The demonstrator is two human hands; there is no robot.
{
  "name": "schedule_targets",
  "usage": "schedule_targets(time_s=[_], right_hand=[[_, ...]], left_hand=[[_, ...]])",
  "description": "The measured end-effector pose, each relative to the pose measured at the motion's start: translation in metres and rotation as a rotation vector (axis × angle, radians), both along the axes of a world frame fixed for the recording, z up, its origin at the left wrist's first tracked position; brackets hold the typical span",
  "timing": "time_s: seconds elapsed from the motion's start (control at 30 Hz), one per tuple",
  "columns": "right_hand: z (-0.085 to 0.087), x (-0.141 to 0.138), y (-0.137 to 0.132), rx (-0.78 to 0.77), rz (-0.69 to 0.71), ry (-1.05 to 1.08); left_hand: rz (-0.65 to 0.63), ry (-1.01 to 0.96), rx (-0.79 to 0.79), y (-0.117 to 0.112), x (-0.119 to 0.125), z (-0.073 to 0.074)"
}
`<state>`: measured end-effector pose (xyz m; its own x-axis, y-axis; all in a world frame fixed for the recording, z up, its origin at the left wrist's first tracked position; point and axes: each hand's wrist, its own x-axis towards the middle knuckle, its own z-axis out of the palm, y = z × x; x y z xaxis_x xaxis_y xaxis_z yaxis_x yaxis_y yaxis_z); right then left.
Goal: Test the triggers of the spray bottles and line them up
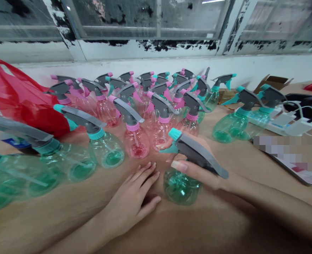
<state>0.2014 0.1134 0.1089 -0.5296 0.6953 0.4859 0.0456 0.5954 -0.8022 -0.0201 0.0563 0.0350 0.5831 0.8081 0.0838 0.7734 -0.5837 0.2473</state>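
Note:
My right hand is wrapped round the neck of a green spray bottle, which has a grey and teal trigger head. The bottle stands upright at the front of the wooden table. To its left, my left hand lies flat on the tabletop, fingers stretched out and holding nothing. Just beyond my fingertips stands a pink spray bottle with a grey and pink head. Another green spray bottle is behind and left of my left hand. My right fingers are partly hidden behind the trigger head.
Several pink and green spray bottles crowd the back, near the window wall. More green bottles line the left side. A red plastic bag sits at the left. On the right are a white power strip, a cardboard box and a flat tablet-like object.

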Motion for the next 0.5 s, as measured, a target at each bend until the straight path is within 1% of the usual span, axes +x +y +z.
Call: schedule_targets(time_s=[0.1, 0.17, 0.37, 0.43, 0.5], right_hand=[[-0.0003, 0.0004, 0.0017, 0.07, 0.003, 0.002], [0.0001, 0.0005, 0.003, 0.086, 0.022, -0.012], [-0.0003, -0.0013, 0.005, -0.037, 0.088, -0.015], [-0.001, -0.0007, 0.0047, -0.057, 0.079, -0.023], [-0.0006, 0.0017, 0.0036, -0.046, 0.059, -0.054]], left_hand=[[-0.001, 0.007, 0.012, -0.0003, -0.0008, -0.0013], [-0.004, -0.002, 0.026, -0.0005, -0.0011, -0.0019], [0.001, -0.031, 0.034, -0.0007, -0.0002, -0.0024], [0.004, -0.027, 0.032, -0.001, 0.0003, -0.0023], [0.0, -0.017, 0.04, -0.0015, 0.0006, -0.0017]])
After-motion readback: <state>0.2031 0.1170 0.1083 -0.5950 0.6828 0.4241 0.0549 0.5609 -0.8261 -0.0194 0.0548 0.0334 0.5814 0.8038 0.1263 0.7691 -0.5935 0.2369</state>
